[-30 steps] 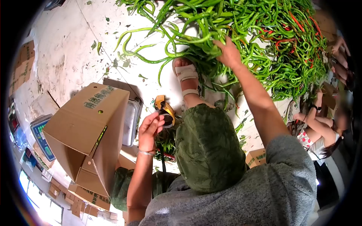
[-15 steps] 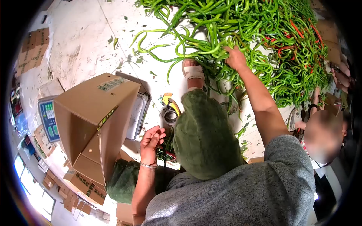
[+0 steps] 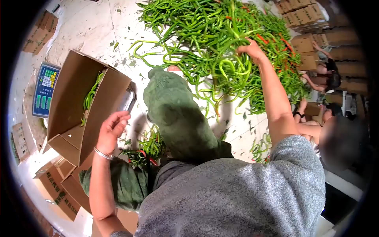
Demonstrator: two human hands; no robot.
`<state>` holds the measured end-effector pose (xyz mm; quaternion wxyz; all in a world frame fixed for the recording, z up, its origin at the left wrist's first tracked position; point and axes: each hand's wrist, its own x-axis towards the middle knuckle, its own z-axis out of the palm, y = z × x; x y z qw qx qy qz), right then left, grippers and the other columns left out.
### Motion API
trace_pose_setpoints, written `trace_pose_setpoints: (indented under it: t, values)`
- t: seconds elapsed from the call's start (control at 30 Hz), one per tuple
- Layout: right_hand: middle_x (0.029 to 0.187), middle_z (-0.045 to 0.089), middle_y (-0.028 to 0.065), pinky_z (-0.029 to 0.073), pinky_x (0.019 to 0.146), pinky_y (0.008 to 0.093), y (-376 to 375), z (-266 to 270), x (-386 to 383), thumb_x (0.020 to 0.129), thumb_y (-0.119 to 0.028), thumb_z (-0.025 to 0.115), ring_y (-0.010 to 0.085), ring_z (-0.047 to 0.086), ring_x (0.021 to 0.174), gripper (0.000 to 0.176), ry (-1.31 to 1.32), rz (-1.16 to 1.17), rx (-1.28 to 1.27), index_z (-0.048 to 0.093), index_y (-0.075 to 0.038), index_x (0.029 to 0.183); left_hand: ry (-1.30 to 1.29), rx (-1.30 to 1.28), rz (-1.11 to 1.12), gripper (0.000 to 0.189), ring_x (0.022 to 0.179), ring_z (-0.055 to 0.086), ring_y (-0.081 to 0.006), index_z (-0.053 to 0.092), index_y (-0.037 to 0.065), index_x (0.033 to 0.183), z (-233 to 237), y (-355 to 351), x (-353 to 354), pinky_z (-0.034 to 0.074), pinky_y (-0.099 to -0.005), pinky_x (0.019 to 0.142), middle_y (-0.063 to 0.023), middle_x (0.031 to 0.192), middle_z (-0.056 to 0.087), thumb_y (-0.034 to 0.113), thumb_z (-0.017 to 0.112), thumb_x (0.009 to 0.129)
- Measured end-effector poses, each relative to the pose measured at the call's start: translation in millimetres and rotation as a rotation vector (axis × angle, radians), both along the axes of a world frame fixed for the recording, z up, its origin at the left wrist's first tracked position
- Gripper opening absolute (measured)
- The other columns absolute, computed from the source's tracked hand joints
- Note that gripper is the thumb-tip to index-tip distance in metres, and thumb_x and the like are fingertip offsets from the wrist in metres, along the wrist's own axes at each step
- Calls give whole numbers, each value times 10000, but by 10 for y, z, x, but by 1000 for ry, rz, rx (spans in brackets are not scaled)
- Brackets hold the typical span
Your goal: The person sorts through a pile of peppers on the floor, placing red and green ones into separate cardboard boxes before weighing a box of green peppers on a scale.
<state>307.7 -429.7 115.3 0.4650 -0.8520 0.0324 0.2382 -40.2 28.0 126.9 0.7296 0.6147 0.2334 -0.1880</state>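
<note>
A large heap of long green chili peppers (image 3: 189,23), with some red ones among them, lies on the pale floor. My right hand (image 3: 252,51) reaches into it, thumb and fingers closed around a few of the chili peppers (image 3: 237,37); the fingertips are partly hidden. Beside the near wall of a tall open cardboard box (image 3: 104,106), my left hand (image 3: 112,132) hovers with loosely bent fingers apart and nothing in them. Some green chili peppers (image 3: 91,93) show inside that box, which stands tilted on a scale's metal plate (image 3: 128,100).
The scale's blue keypad panel (image 3: 46,89) sits left of the box. A smaller bunch of peppers (image 3: 152,146) lies by my knee. More cartons (image 3: 59,189) are at lower left. Stacked boxes (image 3: 304,15) and other people (image 3: 321,77) are at the right.
My view has shifted, and peppers inside the box now show. My left hand has moved left, closer to the box. A yellow-handled tape dispenser no longer shows. My right hand stays at the heap.
</note>
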Motion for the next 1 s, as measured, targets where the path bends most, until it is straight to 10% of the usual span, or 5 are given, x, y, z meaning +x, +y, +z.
trace_pose_setpoints:
  t: [0.3,0.43,1.0]
  values:
    - [797,658,94,552,580,338,763,2088,-360,705,-111,686,195,642,658,267,-55,-77,392,619,4,936,-325,1080,-824,389,955,585,-340,562,97,1157,-40,56,-120,463,-422,812,-186,1003,622,265,617,811]
    - [1130,573,159,520,700,334,1581,2630,-653,744,-50,597,241,600,912,556,-134,216,677,451,-29,1280,-251,1020,-960,374,982,589,-320,556,140,1149,49,6,-239,464,-416,821,-133,1031,624,308,612,818]
    - [1081,555,147,507,700,315,4782,3161,-1676,645,-8,600,232,591,810,588,-23,1172,742,483,-21,1221,-196,1039,-969,392,977,608,-304,567,146,1140,211,72,-351,471,-444,797,-98,1051,639,342,594,801]
